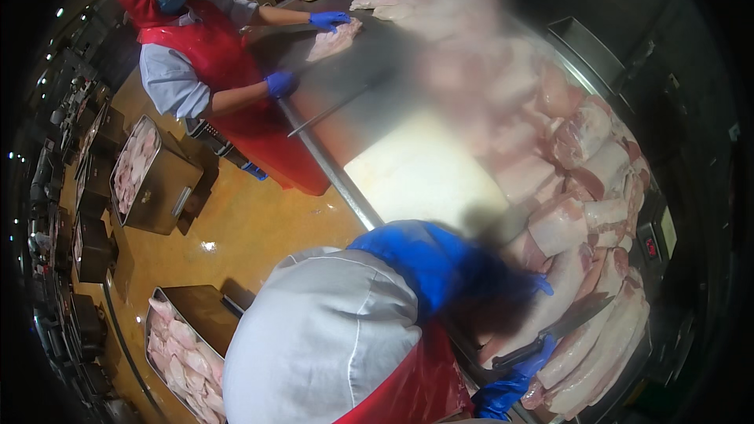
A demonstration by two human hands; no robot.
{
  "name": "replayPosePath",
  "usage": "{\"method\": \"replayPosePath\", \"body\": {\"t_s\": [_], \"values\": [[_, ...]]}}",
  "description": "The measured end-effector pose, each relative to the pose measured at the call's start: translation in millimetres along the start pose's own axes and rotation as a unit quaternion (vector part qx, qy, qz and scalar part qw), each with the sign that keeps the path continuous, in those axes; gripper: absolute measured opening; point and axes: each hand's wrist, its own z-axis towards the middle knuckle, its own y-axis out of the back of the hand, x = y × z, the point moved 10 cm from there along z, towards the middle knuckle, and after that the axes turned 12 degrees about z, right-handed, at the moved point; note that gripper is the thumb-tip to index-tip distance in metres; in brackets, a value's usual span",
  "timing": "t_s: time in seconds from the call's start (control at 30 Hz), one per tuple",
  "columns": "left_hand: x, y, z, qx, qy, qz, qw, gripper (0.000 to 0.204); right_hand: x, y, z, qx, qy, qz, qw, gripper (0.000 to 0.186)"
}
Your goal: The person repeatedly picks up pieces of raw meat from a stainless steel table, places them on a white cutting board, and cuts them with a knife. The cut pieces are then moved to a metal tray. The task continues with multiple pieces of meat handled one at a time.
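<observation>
My right hand (542,353), in a blue glove, is closed round the dark handle of a knife (580,320) near the table's front edge. The blade points to the upper right, over long pale slabs of meat (601,353). My left arm, in a white sleeve and blue sleeve cover, reaches across the table edge. At its end my left hand (542,284) rests on the meat pieces with its fingertips stretched out; shadow hides most of that hand. Beyond the arm lies a white cutting board (424,173).
Meat pieces (581,137) are heaped along the table's right side. A thin metal rod (330,110) lies left of the board. A co-worker (212,71) in a red apron handles meat (334,41) at the far left. Metal bins of meat (161,220) stand on the floor. Blur covers the upper middle.
</observation>
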Motion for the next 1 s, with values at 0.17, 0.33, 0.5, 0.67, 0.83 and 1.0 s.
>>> {"method": "replayPosePath", "body": {"t_s": [0.17, 0.33, 0.5, 0.67, 0.83, 1.0], "values": [[-22.3, 6.0, -17.3, -0.012, -0.044, -0.008, 0.999, 0.058, 12.7, -23.4, -26.7, 0.057, 0.001, -0.002, 0.998, 0.053], [-83.3, 49.0, -86.0, -0.065, -0.118, 0.032, 0.990, 0.058, 26.2, -162.6, -81.6, 0.195, 0.181, -0.184, 0.946, 0.037], [-129.6, 112.9, -181.4, -0.084, -0.125, 0.054, 0.987, 0.056, -40.6, -254.0, -97.2, 0.264, 0.264, -0.347, 0.860, 0.035], [-137.0, 205.6, -282.9, -0.165, -0.122, 0.209, 0.956, 0.058, -142.6, -357.2, -99.2, 0.279, 0.069, -0.068, 0.955, 0.054], [-56.2, 260.2, -278.5, -0.163, 0.012, 0.116, 0.980, 0.073, -200.8, -399.4, -102.9, 0.087, -0.002, -0.030, 0.996, 0.051], [-22.7, 345.3, -302.8, -0.380, -0.003, 0.480, 0.791, 0.080, -235.2, -420.3, -86.2, 0.060, -0.004, -0.032, 0.998, 0.044]]}}
